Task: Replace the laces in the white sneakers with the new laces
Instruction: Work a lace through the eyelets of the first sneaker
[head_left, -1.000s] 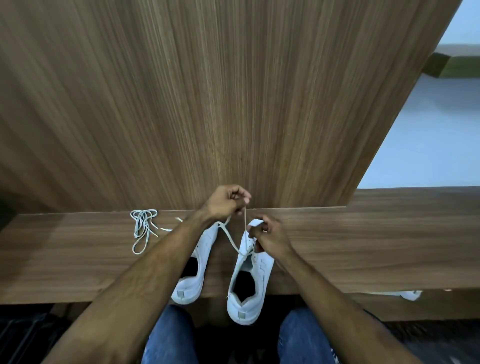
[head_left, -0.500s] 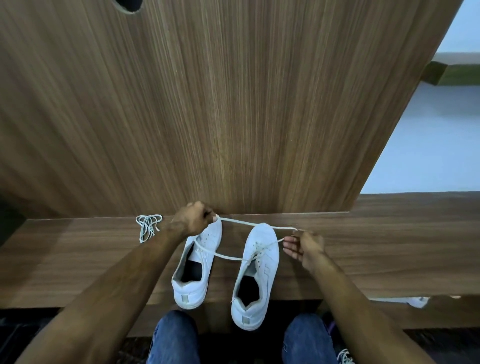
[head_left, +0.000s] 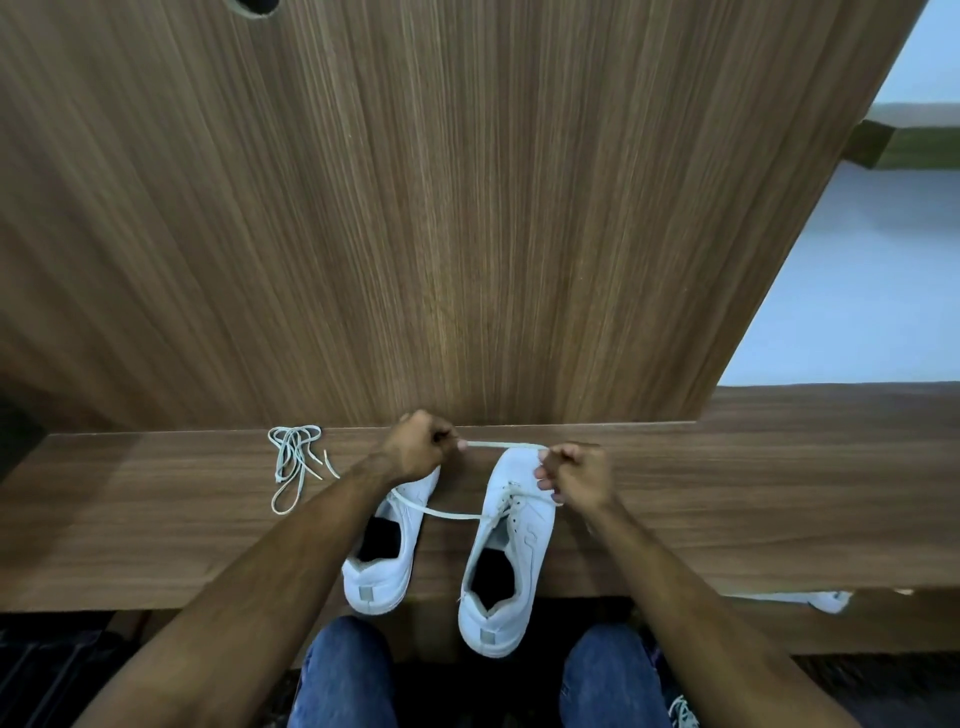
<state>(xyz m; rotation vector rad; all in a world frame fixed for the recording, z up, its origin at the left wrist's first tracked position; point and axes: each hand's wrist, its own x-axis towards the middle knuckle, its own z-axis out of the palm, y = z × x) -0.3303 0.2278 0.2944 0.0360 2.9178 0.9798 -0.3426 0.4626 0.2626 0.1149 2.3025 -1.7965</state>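
Observation:
Two white sneakers stand side by side on a wooden shelf (head_left: 156, 530), heels toward me: the left sneaker (head_left: 387, 561) and the right sneaker (head_left: 506, 566). A white lace (head_left: 447, 513) runs from the right sneaker's eyelets to my left hand (head_left: 418, 447), which grips it above the left sneaker's toe. My right hand (head_left: 571, 475) grips the lace over the right sneaker's toe. A taut stretch of lace (head_left: 504, 445) spans between both fists. A loose bundle of pale laces (head_left: 293, 462) lies on the shelf to the left.
A tall wooden panel (head_left: 441, 208) rises right behind the shelf. My knees in blue jeans (head_left: 343, 675) sit below the shelf's front edge. A white scrap (head_left: 826, 600) lies at the front edge on the right. A light floor (head_left: 857, 291) shows at right.
My hands came from close together above the right sneaker, spread wide with the lace, and now my right hand has moved back left, so the fists are nearer with the lace taut between them.

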